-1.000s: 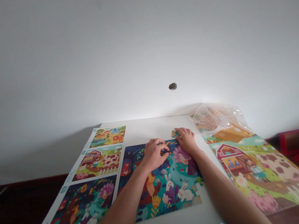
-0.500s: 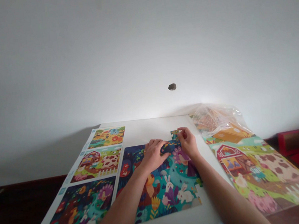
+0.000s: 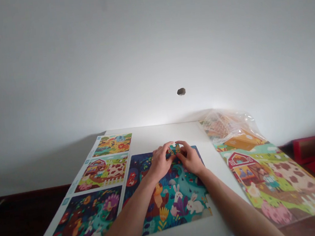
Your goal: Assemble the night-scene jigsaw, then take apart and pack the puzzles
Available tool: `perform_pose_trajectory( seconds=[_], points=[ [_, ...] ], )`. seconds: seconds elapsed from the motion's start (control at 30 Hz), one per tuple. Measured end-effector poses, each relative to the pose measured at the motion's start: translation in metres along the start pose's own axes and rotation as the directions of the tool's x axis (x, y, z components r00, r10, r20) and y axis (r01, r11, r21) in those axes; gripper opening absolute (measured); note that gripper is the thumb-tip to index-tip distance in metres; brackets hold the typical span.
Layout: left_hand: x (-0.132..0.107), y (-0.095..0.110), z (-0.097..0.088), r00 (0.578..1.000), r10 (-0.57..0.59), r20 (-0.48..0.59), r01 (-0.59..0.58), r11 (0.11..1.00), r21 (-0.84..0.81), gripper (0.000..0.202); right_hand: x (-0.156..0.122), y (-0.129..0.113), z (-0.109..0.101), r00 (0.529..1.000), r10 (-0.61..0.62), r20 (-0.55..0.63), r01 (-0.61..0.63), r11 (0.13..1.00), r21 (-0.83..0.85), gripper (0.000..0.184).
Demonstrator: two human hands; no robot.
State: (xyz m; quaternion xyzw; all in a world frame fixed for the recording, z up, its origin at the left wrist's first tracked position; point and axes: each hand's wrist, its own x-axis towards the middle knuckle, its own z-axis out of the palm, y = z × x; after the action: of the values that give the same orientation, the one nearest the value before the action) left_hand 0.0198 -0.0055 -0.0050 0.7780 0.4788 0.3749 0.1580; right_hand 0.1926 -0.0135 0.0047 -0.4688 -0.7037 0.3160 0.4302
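A small teal and orange puzzle piece is pinched between my two hands above the top edge of the jigsaw puzzle. My left hand grips its left side with thumb and fingers. On its right side, my right hand holds it the same way. The puzzle shows a dark forest with white rabbits, a brown animal and a stream. Both hands cover part of its upper area. One notch shows at its lower right edge.
A sheet with three small pictures lies left on the white table. To the right is a finished-looking farm puzzle. Behind it sits a clear plastic bag over an orange box. Red boxes stand beyond the table, and a wall rises behind.
My right hand has moved left with the puzzle piece, from beyond the puzzle's top right to beside my left hand. My left hand now grips the piece too.
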Motion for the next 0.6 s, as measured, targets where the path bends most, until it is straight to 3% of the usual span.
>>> perform_pose_trajectory(
  seconds=[0.6],
  points=[
    [0.0007,0.0002,-0.0008,1.000,-0.007,0.010,0.008,1.000,-0.009,0.042,-0.0001,0.0047,0.0036,0.999,0.032,-0.031,-0.033,0.999,-0.008,0.032]
  ],
)
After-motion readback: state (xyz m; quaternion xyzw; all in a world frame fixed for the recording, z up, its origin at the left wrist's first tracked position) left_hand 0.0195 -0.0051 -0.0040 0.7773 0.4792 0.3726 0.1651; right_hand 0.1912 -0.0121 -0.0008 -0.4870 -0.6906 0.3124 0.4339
